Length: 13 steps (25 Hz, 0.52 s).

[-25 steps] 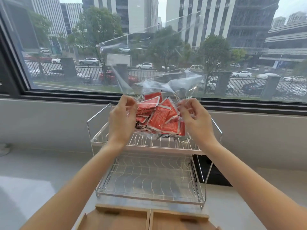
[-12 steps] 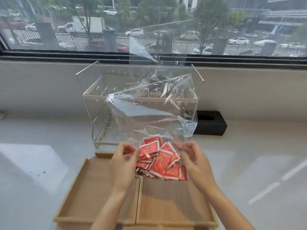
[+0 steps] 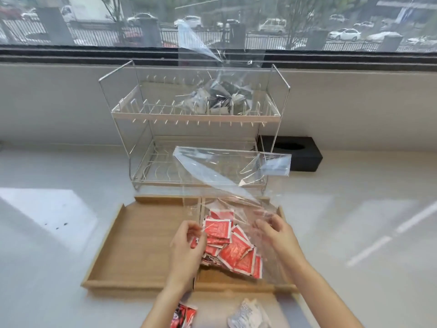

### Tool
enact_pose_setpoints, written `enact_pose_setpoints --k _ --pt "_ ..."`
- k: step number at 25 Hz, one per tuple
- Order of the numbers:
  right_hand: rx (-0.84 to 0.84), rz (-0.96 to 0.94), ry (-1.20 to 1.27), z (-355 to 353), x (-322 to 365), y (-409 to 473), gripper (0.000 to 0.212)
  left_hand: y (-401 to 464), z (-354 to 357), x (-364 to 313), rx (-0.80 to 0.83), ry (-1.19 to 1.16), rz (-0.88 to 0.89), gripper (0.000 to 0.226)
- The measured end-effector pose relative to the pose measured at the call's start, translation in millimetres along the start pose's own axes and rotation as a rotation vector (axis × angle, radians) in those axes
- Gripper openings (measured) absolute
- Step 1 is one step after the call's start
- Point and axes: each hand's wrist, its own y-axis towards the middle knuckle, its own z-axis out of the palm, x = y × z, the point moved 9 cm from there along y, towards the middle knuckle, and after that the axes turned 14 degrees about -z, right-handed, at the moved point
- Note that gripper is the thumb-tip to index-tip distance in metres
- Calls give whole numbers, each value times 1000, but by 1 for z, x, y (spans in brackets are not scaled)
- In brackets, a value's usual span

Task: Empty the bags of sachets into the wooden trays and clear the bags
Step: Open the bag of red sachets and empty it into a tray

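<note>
Stretching across the whole lower half of the frame is a pale counter point(image 3: 59, 176), with a window point(image 3: 94, 20) along the top edge looking out on parked cars. At upper centre stands a two-tier wire rack point(image 3: 194, 116); a clear bag of dark sachets point(image 3: 220, 97) sits on its upper shelf, and a black box point(image 3: 305, 153) lies just to the right behind it. Below the rack, at centre, two wooden trays sit side by side and touching: the left tray point(image 3: 139, 242) shows bare wood, and the right tray point(image 3: 282, 284) lies under the work. Over that right tray a clear plastic bag point(image 3: 227, 171) rises up toward the rack, its bottom end holding a heap of red sachets point(image 3: 230, 247) low against the tray. The left hand point(image 3: 186, 247) has its fingers curled round the bag's left edge beside the sachets. The right hand point(image 3: 275, 235) pinches the film on the right side, fingers bent. At the bottom edge lie a small red-and-black packet point(image 3: 184, 314) and a whitish packet point(image 3: 248, 314).
</note>
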Motion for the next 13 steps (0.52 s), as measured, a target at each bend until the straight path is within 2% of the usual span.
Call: enact_pose_setpoints --k 5,8,10,13 --pt "-3 17 115 0 -4 0 15 0 4 7 114 -57 -103 41" --pt "16 15 71 0 -8 2 18 5 -9 2 52 -189 -183 59" --pt "10 22 93 -3 -9 2 17 14 -14 -7 28 -195 -203 73" --pt "14 18 114 -7 -5 0 17 31 -18 -26 73 -280 -214 65"
